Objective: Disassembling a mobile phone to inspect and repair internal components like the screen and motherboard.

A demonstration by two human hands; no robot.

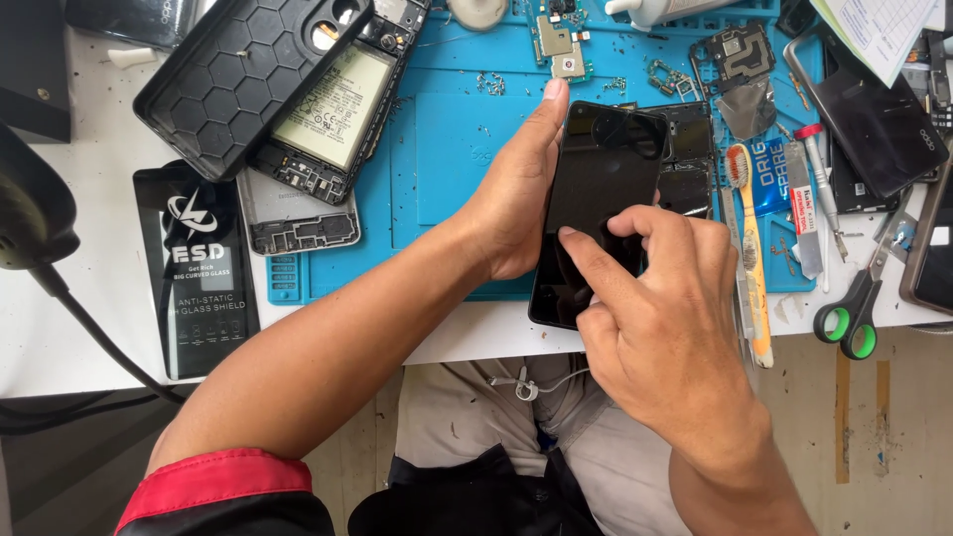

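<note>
- Trousers and a dark apron are seen nearest, below the wrists, with a red sleeve cuff [223, 476] on the left arm.
- Right hand [665, 328] is laid over the lower half of a black smartphone [601, 208]; its forefinger [596, 263] is pressed flat on the glass, the other fingers are curled loosely above it, and nothing is gripped.
- Left hand [516, 194] is clasped along the phone's left edge, the fingers [549, 114] stretched up to its top corner, so the phone is steadied over a blue work mat [447, 149] at the table's near rim.
- Judged from this, the screen is being pressed or smoothed; it would be done best with even pressure drawn from the middle outward, while the left hand is kept firm so the phone is not slid off the edge.
- Just right of the right fingers, an orange toothbrush [749, 258] is laid; further right, green-handled scissors [849, 318].
- Left of the left hand, a black screen-protector box [199, 268] and a grey phone frame [298, 218] are found.
- Beyond the fingertips, an opened phone with its battery exposed [342, 104] is partly covered by a black honeycomb case [238, 69].
- Loose screws and small boards are scattered along the mat's far side.
</note>
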